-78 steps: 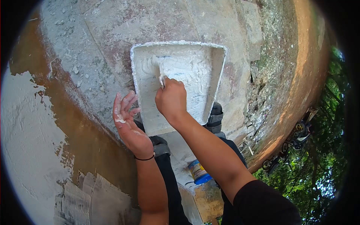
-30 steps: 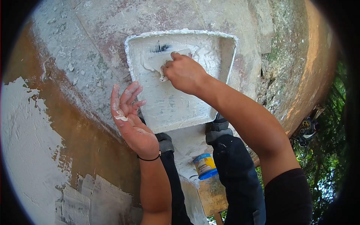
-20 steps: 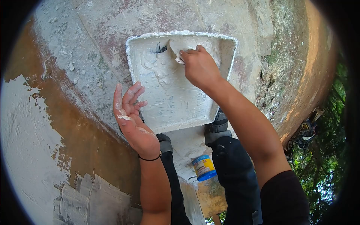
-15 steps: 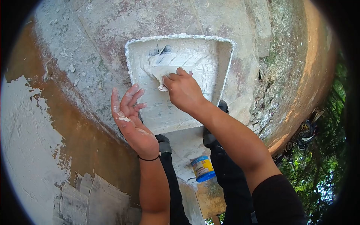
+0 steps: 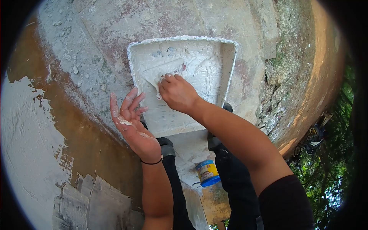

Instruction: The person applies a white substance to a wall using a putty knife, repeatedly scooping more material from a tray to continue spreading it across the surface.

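My right hand [image 5: 179, 93] is closed on a putty-coated scraper [image 5: 164, 72] inside a white-crusted tray [image 5: 232, 69]. The wide blade lies against the white putty [image 5: 205, 63] on the tray's floor, and my fingers hide much of the tool. Beside the tray's left wall, my left hand [image 5: 134, 124] is raised with its fingers apart and nothing in it. White smears cover its thumb and fingertips.
Both feet stand by the tray's near edge. A blue and yellow tin [image 5: 207, 173] sits between my legs. To the left is a brown wall [image 5: 90, 145] partly coated in white. Rubble [image 5: 74, 69] lies along its base, and greenery [image 5: 322, 184] shows at right.
My right hand and the scraper have moved left and slightly down in the tray, and the blade has turned. The dark streaks at the tray's far side are now mostly covered by putty.
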The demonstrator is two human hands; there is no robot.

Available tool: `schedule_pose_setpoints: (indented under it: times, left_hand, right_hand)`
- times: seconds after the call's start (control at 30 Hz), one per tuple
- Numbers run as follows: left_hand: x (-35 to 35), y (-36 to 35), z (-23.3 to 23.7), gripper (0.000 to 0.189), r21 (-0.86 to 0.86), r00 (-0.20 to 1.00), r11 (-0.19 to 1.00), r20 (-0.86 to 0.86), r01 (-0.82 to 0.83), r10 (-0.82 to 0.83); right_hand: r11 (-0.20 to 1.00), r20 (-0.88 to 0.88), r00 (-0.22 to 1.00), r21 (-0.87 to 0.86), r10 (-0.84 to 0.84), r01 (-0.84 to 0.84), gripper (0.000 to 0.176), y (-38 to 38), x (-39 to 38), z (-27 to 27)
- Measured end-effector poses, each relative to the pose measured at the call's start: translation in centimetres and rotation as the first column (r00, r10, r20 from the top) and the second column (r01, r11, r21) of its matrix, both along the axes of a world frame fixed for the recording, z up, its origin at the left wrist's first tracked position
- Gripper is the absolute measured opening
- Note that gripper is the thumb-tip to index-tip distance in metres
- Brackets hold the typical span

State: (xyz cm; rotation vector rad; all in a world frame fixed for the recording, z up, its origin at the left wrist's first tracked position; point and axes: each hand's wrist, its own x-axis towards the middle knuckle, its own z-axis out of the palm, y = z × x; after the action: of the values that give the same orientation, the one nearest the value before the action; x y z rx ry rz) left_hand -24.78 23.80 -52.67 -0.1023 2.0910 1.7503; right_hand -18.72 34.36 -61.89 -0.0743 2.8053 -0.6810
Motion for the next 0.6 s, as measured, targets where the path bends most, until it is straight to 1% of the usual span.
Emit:
schedule_pose_setpoints:
  times: [0.03, 0.1, 0.13, 0.2, 0.23, 0.3, 0.33, 0.37, 0.43, 0.47, 0.5, 0.57, 0.6]
  left_hand:
    - [-0.1, 0.1, 0.2, 0.06, 0.004, 1.0, 1.0, 0.004, -0.001, 0.001]
    - [0.0, 0.0, 0.2, 0.06, 0.009, 1.0, 1.0, 0.009, -0.002, 0.002]
    - [-0.1, -0.1, 0.3, 0.06, 0.002, 1.0, 1.0, 0.013, -0.007, 0.007]
    - [-0.1, 0.0, 0.5, 0.06, 0.007, 1.0, 1.0, 0.01, -0.013, 0.013]
    - [0.0, 0.1, 0.6, 0.06, 0.008, 1.0, 1.0, 0.016, -0.007, 0.006]
    - [0.0, 0.2, 0.5, 0.06, 0.005, 1.0, 1.0, 0.014, -0.002, 0.002]
    - [0.2, 0.3, 0.4, 0.06, 0.001, 1.0, 1.0, 0.023, 0.003, -0.003]
    - [0.4, 0.1, 0.3, 0.06, -0.003, 0.999, 1.0, 0.036, 0.007, -0.007]
    - [0.6, 0.1, 0.1, 0.06, 0.012, 1.0, 1.0, 0.003, 0.019, -0.019]
    - [0.7, 0.3, 0.1, 0.061, 0.006, 1.0, 1.0, 0.013, 0.0, 0.0]
    - [0.8, 0.4, 0.2, 0.061, 0.012, 1.0, 1.0, 0.015, 0.003, -0.003]
    - [0.9, 0.3, 0.4, 0.062, -0.004, 1.0, 1.0, 0.024, 0.016, -0.016]
    - [0.9, 0.2, 0.6, 0.062, 0.0, 1.0, 1.0, 0.022, 0.016, -0.016]
  right_hand:
    - [1.0, 0.001, 1.0, 0.006, -0.001, 0.001, 0.029, 0.9, 1.1, 0.3]
    - [0.981, 0.12, 0.976, 0.047, 0.179, -0.186, 0.032, 2.9, 2.7, 1.0]
    - [0.98, 0.115, 0.976, 0.055, 0.185, -0.192, 0.032, 4.0, 3.4, 1.2]
    - [0.999, -0.103, 0.995, 0.051, 0.009, -0.004, 0.026, 5.4, 3.5, 1.7]
    - [0.999, -0.11, 0.994, 0.05, 0.014, -0.009, 0.026, 5.6, 2.9, 1.8]
    - [0.987, -0.074, 0.991, 0.113, -0.11, 0.118, 0.031, 6.4, 1.6, 2.0]
    - [0.978, -0.034, 0.98, 0.068, -0.194, 0.196, 0.025, 6.2, 0.4, 2.0]
    - [0.978, -0.021, 0.98, 0.067, -0.198, 0.199, 0.025, 5.3, 0.1, 1.3]
    - [0.981, -0.001, 0.993, 0.154, -0.116, 0.115, 0.02, 3.8, 0.0, -0.2]
    - [0.99, 0.026, 0.995, 0.11, -0.095, 0.091, 0.016, 2.5, 0.8, -0.4]
    - [0.992, 0.078, 0.993, 0.091, -0.09, 0.083, 0.026, 1.8, 1.4, 0.2]
    - [0.995, 0.034, 0.994, 0.024, -0.099, 0.098, 0.029, 2.0, 2.6, 1.2]
    - [0.995, 0.032, 0.995, 0.028, -0.099, 0.098, 0.029, 2.6, 3.0, 1.8]
